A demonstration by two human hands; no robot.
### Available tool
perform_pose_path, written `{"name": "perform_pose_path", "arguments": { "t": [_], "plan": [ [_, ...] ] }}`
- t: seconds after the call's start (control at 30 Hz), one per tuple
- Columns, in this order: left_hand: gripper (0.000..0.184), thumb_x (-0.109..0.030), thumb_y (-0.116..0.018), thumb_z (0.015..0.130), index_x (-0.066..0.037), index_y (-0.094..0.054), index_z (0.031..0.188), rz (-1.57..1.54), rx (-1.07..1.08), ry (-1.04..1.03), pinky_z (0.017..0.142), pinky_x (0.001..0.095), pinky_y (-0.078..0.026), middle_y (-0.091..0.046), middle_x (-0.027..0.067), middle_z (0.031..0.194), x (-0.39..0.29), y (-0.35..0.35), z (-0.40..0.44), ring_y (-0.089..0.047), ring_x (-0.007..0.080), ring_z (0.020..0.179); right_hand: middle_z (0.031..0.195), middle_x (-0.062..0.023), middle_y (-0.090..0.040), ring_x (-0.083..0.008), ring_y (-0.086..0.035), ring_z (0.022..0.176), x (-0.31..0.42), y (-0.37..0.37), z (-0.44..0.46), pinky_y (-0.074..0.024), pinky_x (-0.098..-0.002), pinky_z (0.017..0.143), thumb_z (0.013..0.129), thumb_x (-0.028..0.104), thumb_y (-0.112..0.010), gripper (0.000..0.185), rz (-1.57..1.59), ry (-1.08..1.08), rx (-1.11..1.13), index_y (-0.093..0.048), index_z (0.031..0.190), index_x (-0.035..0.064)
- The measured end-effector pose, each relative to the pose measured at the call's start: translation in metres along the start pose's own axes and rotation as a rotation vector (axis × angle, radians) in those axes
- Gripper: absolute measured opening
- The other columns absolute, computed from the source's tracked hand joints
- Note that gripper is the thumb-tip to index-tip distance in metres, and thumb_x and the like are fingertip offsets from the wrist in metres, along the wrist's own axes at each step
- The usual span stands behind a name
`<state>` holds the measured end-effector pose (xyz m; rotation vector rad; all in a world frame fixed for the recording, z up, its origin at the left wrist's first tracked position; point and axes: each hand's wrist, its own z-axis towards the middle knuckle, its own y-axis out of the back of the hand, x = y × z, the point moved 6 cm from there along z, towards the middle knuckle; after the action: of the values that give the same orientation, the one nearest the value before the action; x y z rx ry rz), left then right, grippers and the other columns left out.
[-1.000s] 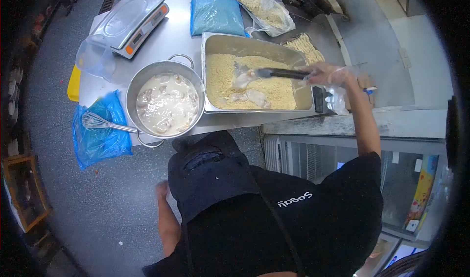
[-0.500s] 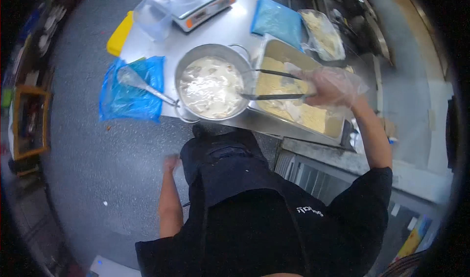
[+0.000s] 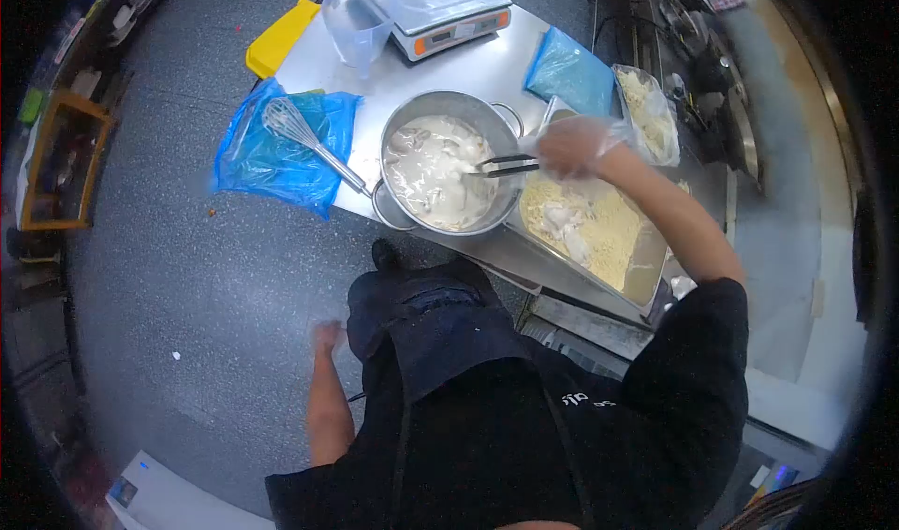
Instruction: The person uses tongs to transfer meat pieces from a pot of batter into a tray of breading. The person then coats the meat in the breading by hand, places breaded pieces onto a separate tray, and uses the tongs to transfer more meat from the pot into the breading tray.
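My right hand (image 3: 573,148), in a clear plastic glove, is closed around black tongs (image 3: 510,165). The tips of the tongs reach into the white batter with pieces in it (image 3: 438,174), inside a round metal pot (image 3: 391,116). Under and beside that hand stands a rectangular metal tray (image 3: 648,277) of pale yellow crumbs, where white-coated pieces (image 3: 567,228) lie. My left hand (image 3: 326,335) hangs low beside my body over the floor, away from the table; its fingers are blurred, and I cannot make out their shape.
A whisk (image 3: 304,132) lies on a blue bag (image 3: 281,160) left of the pot. Behind stand a scale (image 3: 449,15), a clear jug (image 3: 358,29) and a yellow object (image 3: 281,38). A blue packet (image 3: 581,76) and a bag of crumbs (image 3: 648,113) are at the back right.
My right hand has moved the tongs from the crumb tray to the pot. The tongs opened on the way and their tips are now closer together. The view has shifted and turned.
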<state>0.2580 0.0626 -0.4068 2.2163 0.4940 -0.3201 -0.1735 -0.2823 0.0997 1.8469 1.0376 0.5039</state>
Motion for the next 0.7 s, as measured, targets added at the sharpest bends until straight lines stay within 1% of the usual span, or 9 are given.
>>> {"name": "perform_pose_path", "arguments": {
  "t": [0.1, 0.2, 0.23, 0.3, 0.4, 0.5, 0.6, 0.67, 0.7],
  "plan": [
    [0.034, -0.036, -0.042, 0.085, -0.01, -0.063, 0.092, 0.278, 0.004, -0.108, 0.08, 0.0444, -0.043, -0.061, 0.019, 0.092, 0.02, -0.034, 0.004, -0.058, 0.0346, 0.088, 0.081, -0.0136, -0.064, -0.0288, -0.063, 0.074, -0.002, 0.046, -0.024, -0.0508, -0.039, 0.062, 0.075, 0.024, -0.057, 0.02, -0.018, -0.209, 0.121, -0.064, 0.077, 0.005],
    [0.036, -0.037, -0.039, 0.086, -0.01, -0.062, 0.095, 0.218, 0.074, -0.02, 0.082, 0.0461, -0.041, -0.061, 0.018, 0.097, 0.029, -0.041, 0.01, -0.057, 0.0344, 0.09, 0.079, -0.015, -0.064, -0.0289, -0.063, 0.072, -0.013, 0.053, -0.041, -0.0514, -0.0392, 0.063, 0.075, 0.025, -0.059, 0.021, -0.028, -0.366, 0.324, -0.064, 0.079, 0.0052],
    [0.037, -0.037, -0.039, 0.086, -0.01, -0.062, 0.095, 0.204, 0.054, -0.043, 0.082, 0.0463, -0.041, -0.061, 0.0173, 0.098, 0.026, -0.038, 0.012, -0.057, 0.0343, 0.09, 0.076, -0.0141, -0.062, -0.0283, -0.062, 0.07, -0.011, 0.064, -0.049, -0.0508, -0.0393, 0.063, 0.075, 0.024, -0.058, 0.019, -0.043, -0.392, 0.284, -0.062, 0.09, 0.012],
    [0.038, -0.037, -0.038, 0.086, -0.009, -0.062, 0.096, 0.178, 0.018, -0.09, 0.082, 0.0468, -0.041, -0.061, 0.0159, 0.101, 0.011, -0.019, 0.014, -0.057, 0.0342, 0.09, 0.071, -0.0125, -0.06, -0.027, -0.06, 0.068, -0.009, 0.083, -0.064, -0.0498, -0.0397, 0.064, 0.075, 0.022, -0.057, 0.036, -0.071, -0.444, 0.205, -0.059, 0.111, 0.0257],
    [0.037, -0.034, -0.039, 0.086, -0.007, -0.062, 0.095, 0.192, 0.071, -0.085, 0.082, 0.0462, -0.042, -0.061, 0.0147, 0.101, -0.009, 0.001, 0.027, -0.057, 0.034, 0.092, 0.067, -0.0135, -0.059, -0.0277, -0.06, 0.063, -0.024, 0.083, -0.076, -0.0494, -0.0399, 0.061, 0.073, 0.022, -0.058, 0.043, -0.032, -0.502, 0.274, -0.056, 0.114, 0.0303],
    [0.034, -0.032, -0.042, 0.084, -0.006, -0.063, 0.091, 0.258, 0.053, -0.137, 0.081, 0.0442, -0.042, -0.062, 0.0153, 0.095, -0.039, 0.033, 0.03, -0.058, 0.0341, 0.089, 0.066, -0.014, -0.059, -0.0273, -0.059, 0.059, -0.016, 0.107, -0.083, -0.0487, -0.0389, 0.059, 0.071, 0.023, -0.058, 0.046, 0.002, -0.486, 0.176, -0.055, 0.116, 0.0314],
    [0.03, -0.029, -0.046, 0.082, -0.007, -0.064, 0.09, 0.236, -0.06, -0.214, 0.077, 0.0448, -0.043, -0.062, 0.0164, 0.092, -0.038, 0.034, 0.043, -0.059, 0.0338, 0.085, 0.066, -0.014, -0.058, -0.0268, -0.059, 0.06, -0.025, 0.108, -0.088, -0.0481, -0.0386, 0.059, 0.071, 0.025, -0.059, 0.048, -0.022, -0.55, 0.217, -0.053, 0.117, 0.0343],
    [0.029, -0.029, -0.047, 0.08, -0.007, -0.064, 0.089, 0.137, -0.085, -0.169, 0.074, 0.0452, -0.045, -0.062, 0.0167, 0.09, -0.029, 0.028, 0.051, -0.06, 0.0336, 0.082, 0.066, -0.0142, -0.058, -0.0268, -0.059, 0.06, -0.022, 0.112, -0.088, -0.048, -0.0383, 0.059, 0.071, 0.026, -0.059, 0.048, 0.002, -0.55, 0.205, -0.053, 0.117, 0.0356],
    [0.028, -0.029, -0.048, 0.08, -0.008, -0.064, 0.089, 0.087, -0.097, -0.147, 0.072, 0.0455, -0.045, -0.062, 0.0169, 0.089, -0.024, 0.026, 0.053, -0.06, 0.0336, 0.08, 0.068, -0.0144, -0.059, -0.027, -0.059, 0.061, -0.016, 0.117, -0.087, -0.0481, -0.0385, 0.06, 0.071, 0.029, -0.06, 0.045, 0.023, -0.554, 0.199, -0.054, 0.115, 0.0322]
  ]
}}
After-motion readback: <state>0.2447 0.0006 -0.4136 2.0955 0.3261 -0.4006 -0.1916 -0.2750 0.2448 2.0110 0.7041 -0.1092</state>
